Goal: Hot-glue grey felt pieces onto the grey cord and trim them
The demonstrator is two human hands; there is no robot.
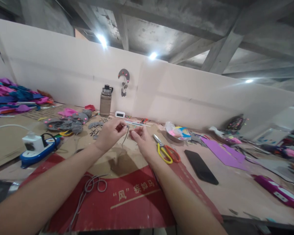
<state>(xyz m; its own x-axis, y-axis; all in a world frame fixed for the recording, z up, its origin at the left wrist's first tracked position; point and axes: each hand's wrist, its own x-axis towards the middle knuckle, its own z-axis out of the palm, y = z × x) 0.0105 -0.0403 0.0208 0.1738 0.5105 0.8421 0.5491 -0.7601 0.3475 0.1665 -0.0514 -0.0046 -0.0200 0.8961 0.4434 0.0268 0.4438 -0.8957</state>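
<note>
Above the cardboard, my left hand (110, 131) pinches a thin grey cord (125, 137) between thumb and fingertips; its loose end hangs down in the gap between my hands. My right hand (143, 139) is level with it on the other side, thumb and fingers drawn together, and what they hold is too small to make out. A longer grey cord (88, 187) lies loosely looped on the red printed sheet (137, 212) below my forearms. Scissors (167, 151) with one yellow and one red handle rest just right of my right hand.
A black phone (201, 166) lies right of the scissors, near purple sheets (220, 151). At left stand a blue power strip (40, 151) and grey felt pieces (68, 123). A water bottle (106, 101) and small white clock (120, 114) stand by the partition (166, 88).
</note>
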